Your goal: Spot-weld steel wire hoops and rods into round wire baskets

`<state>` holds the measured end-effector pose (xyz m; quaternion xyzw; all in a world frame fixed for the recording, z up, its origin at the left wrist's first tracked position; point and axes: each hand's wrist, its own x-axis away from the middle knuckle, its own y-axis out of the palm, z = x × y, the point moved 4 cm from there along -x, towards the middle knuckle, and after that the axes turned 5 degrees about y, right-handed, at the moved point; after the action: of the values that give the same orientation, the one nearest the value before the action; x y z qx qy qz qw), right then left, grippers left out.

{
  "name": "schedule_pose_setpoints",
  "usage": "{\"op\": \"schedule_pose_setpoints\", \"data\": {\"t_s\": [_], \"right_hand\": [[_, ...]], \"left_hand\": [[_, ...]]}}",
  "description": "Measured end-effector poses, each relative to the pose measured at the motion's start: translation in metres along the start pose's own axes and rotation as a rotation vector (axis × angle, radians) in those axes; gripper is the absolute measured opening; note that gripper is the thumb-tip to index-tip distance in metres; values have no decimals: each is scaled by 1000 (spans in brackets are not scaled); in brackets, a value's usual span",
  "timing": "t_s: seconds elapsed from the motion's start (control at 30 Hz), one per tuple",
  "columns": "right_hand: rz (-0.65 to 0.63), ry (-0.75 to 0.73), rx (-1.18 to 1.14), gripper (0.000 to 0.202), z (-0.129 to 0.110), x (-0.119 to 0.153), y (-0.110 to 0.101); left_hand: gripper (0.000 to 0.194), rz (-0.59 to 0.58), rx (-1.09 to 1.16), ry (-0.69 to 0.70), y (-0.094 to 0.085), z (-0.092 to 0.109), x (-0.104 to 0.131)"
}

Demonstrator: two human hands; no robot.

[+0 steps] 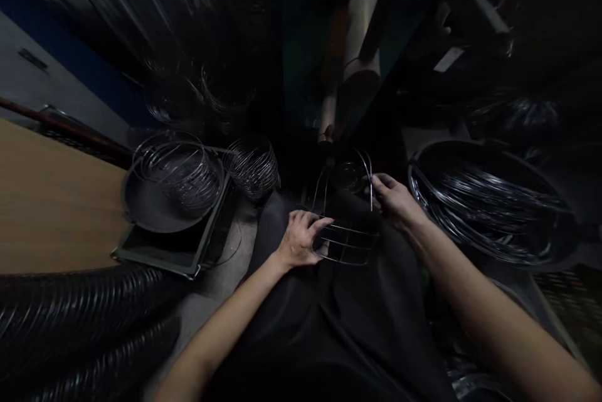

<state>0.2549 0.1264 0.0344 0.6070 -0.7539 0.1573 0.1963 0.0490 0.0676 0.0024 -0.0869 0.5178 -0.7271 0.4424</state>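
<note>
My left hand (303,238) is closed around one side of a curved wire frame (350,245) made of several thin metal strands, held low above my lap. In my right hand (392,198), fingers and thumb pinch a bent metal wire (370,184), its straight end pointing down. Between and beyond the hands, the tip of a machine arm (328,138) comes down close to the far part of the wire frame. Darkness there hides whether they touch.
At my left, a round pan (160,211) of wire rings rests on a green crate (155,248), with a wire coil bundle (254,170) beside it. A dark basin (559,201) of bent wires stands at right. Stacked rings (70,314) lie lower left.
</note>
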Motion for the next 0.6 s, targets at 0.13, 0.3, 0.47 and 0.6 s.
{"op": "schedule_pose_setpoints", "data": {"t_s": [0.13, 0.3, 0.47, 0.6], "right_hand": [[16, -180, 337, 35, -12, 4, 0], [314, -352, 853, 22, -27, 1, -15], [206, -182, 407, 15, -57, -15, -7], [-74, -85, 27, 16, -72, -11, 37]], "left_hand": [[56, 29, -12, 34, 2, 2, 1], [56, 9, -34, 46, 2, 4, 3], [61, -98, -76, 98, 5, 8, 5], [63, -98, -84, 129, 7, 11, 7]]}}
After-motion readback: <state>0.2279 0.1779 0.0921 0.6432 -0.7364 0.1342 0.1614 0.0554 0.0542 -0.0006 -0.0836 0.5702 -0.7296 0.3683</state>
